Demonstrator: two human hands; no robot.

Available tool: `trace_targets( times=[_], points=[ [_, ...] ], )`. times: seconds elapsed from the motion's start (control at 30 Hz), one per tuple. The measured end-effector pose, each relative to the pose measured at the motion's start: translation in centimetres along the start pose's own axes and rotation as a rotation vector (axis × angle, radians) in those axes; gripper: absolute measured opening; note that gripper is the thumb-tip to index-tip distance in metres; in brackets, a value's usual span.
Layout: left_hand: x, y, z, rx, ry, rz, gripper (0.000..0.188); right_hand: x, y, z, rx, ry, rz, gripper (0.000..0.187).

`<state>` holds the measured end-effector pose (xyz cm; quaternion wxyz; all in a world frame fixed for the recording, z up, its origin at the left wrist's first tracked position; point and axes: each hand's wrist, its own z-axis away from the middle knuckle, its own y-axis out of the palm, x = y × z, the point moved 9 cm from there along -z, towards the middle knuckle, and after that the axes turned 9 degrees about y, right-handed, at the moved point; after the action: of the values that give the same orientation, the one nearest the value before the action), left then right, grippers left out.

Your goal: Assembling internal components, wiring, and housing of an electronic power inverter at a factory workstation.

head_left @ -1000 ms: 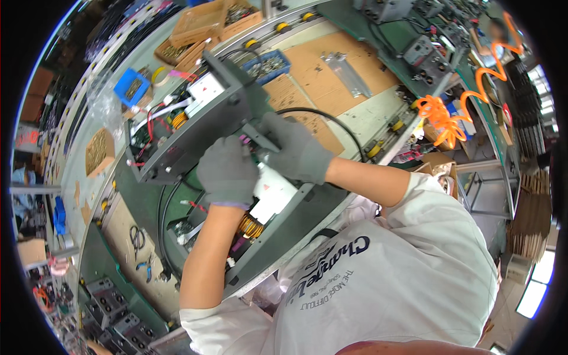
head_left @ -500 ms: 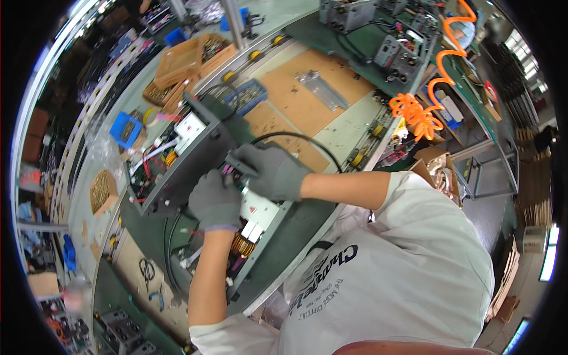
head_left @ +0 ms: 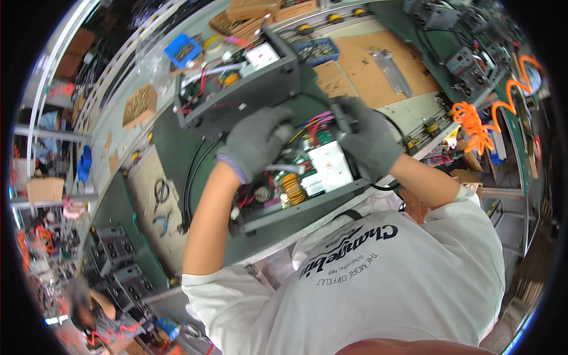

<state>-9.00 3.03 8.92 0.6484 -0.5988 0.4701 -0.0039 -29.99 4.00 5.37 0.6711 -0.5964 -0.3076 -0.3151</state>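
Note:
An open electronic unit [head_left: 284, 214] lies nearest me, showing a white block [head_left: 330, 165], a copper coil [head_left: 292, 189] and coloured wires. My right hand [head_left: 373, 142], in a grey glove, is closed around the dark end panel [head_left: 341, 118] at the unit's right end. My left hand [head_left: 254, 142], gloved too, has its fingers curled over the unit's far left part; what they hold, if anything, is hidden. Just beyond stands a second unit [head_left: 242, 94] in a dark grey case, tilted, its inside exposed.
Blue bins [head_left: 183, 50] and a cardboard box of small parts [head_left: 140, 106] stand beyond at left. Scissors [head_left: 161, 192] and blue-handled pliers [head_left: 161, 223] lie left. An orange coiled hose [head_left: 473, 127] hangs at right. More units [head_left: 121, 260] sit lower left, near another person [head_left: 89, 307].
My hands have drawn apart, the left one now further left of the panel that my right hand grips. The whole view has turned, showing more of the near unit.

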Motion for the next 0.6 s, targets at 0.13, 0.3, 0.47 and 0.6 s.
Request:
trace_targets(
  times=[0.13, 0.3, 0.47, 0.6],
  points=[
    [1.5, -6.5, 7.6, -0.204, -0.091, -0.121, 0.045, 3.2, -2.3, 1.6, -0.043, -0.113, 0.455, 0.056],
    [-0.7, -3.8, 11.6, -0.004, -0.181, -0.092, 0.074, 9.1, 0.5, 1.1, 0.105, -0.617, 0.527, 0.031],
    [-1.2, -1.3, 9.7, -0.109, -0.259, -0.373, 0.077, 12.4, 9.9, 0.3, 0.540, -0.624, 0.804, 0.031],
    [-0.6, -0.3, 8.5, -0.021, -0.210, -0.453, 0.055, 10.1, 14.1, -0.4, 0.949, -0.286, 1.073, 0.043]
  ],
)
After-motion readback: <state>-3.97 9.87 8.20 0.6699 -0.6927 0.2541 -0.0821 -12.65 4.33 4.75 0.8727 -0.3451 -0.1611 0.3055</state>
